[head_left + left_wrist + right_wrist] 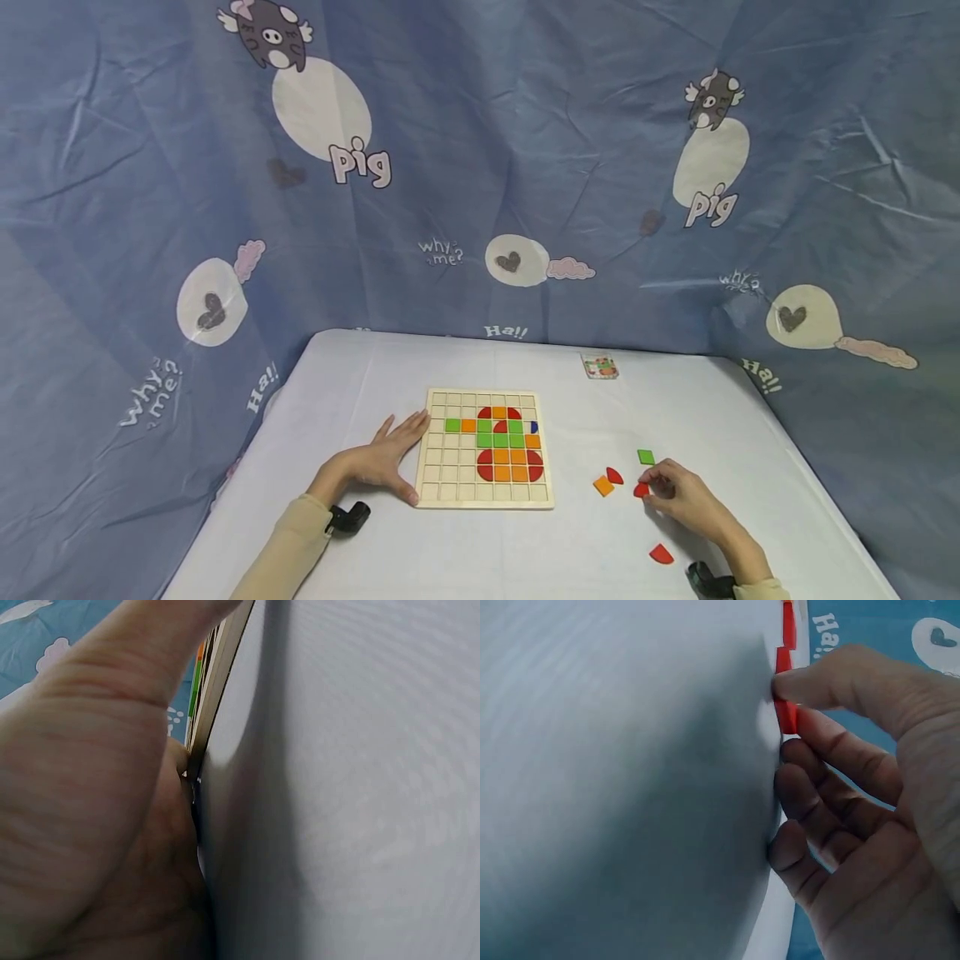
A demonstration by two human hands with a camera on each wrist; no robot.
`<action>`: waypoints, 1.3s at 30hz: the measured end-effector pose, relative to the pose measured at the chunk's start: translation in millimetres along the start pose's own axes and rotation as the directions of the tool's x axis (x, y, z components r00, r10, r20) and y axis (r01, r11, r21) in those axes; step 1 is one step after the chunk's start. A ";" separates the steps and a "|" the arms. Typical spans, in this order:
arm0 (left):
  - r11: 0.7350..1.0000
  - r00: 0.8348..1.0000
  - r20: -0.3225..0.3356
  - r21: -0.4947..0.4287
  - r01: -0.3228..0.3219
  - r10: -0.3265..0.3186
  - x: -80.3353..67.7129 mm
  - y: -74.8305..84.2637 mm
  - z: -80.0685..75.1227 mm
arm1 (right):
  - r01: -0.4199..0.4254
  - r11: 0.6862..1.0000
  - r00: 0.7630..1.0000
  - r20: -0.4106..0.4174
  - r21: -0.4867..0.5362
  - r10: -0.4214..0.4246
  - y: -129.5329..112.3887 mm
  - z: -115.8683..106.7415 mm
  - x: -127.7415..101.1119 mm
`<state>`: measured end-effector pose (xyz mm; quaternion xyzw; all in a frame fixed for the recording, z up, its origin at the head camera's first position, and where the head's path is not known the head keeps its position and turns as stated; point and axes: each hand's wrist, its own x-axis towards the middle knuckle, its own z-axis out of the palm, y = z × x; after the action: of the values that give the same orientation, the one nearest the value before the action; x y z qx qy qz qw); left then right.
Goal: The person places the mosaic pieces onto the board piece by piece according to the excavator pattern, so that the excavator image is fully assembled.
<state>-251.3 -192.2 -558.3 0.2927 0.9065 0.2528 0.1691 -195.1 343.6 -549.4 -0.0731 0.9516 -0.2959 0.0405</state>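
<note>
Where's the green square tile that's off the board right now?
In the head view, the green tile lies on the table right of the board, just beyond the right hand.

Head view overlooks the table [525, 550]; wrist views hug its surface.

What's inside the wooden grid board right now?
The wooden grid board holds red, orange and green tiles plus one blue piece, leaving most cells bare. The left hand rests against its left edge, covering no cells.
</note>
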 end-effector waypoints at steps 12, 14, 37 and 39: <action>1.000 1.000 -0.002 -0.018 -0.002 0.002 -0.4 0.1 -1.7 | 0.093 0.992 0.996 -0.013 0.089 -0.093 -25.3 5.9 18.4; 1.000 1.000 -0.002 -0.009 0.003 -0.003 -0.4 -0.2 -1.6 | 0.157 0.983 0.988 -0.020 0.092 -0.155 -37.5 9.3 26.2; 1.000 1.000 0.009 0.010 0.016 -0.016 -1.8 1.3 -3.4 | 0.481 0.876 0.847 0.241 0.035 -0.475 -218.7 100.1 152.4; 1.000 1.000 0.013 0.014 0.016 -0.017 -1.7 0.4 -3.3 | 0.488 0.872 0.842 0.249 0.024 -0.478 -230.1 107.5 159.3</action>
<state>-251.3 -194.2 -555.1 0.2880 0.9095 0.2433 0.1749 -312.7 70.4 -512.2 -0.3474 0.8956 -0.2657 0.0810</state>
